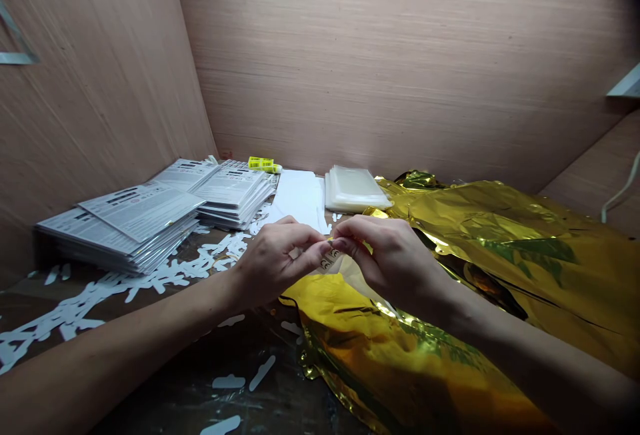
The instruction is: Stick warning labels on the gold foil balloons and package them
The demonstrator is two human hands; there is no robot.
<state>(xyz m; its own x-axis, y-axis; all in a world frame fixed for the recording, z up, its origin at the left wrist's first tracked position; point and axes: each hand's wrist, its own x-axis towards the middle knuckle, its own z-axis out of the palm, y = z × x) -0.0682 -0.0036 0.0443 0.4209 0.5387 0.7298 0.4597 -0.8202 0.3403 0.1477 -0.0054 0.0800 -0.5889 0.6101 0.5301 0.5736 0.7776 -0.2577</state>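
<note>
My left hand (280, 258) and my right hand (385, 258) meet in the middle of the view, both closed in a pinch. Thumbs and fingertips almost touch over the edge of a shiny gold foil balloon (370, 348), which lies flat and creased below them. Between the hands a pale, see-through strip with dark printed marks (329, 263) shows. The exact spot under my fingertips is mostly covered by the fingers. The balloon spreads under my right forearm towards the front.
Stacks of printed packets (145, 212) stand at the left, with a yellow labelled item (263, 163) behind. White cards (299, 195) and clear plastic sleeves (353, 188) lie at the back. More gold foil (550, 248) covers the right. White cut-outs (105, 298) litter the table. Wooden walls (400, 55) enclose it.
</note>
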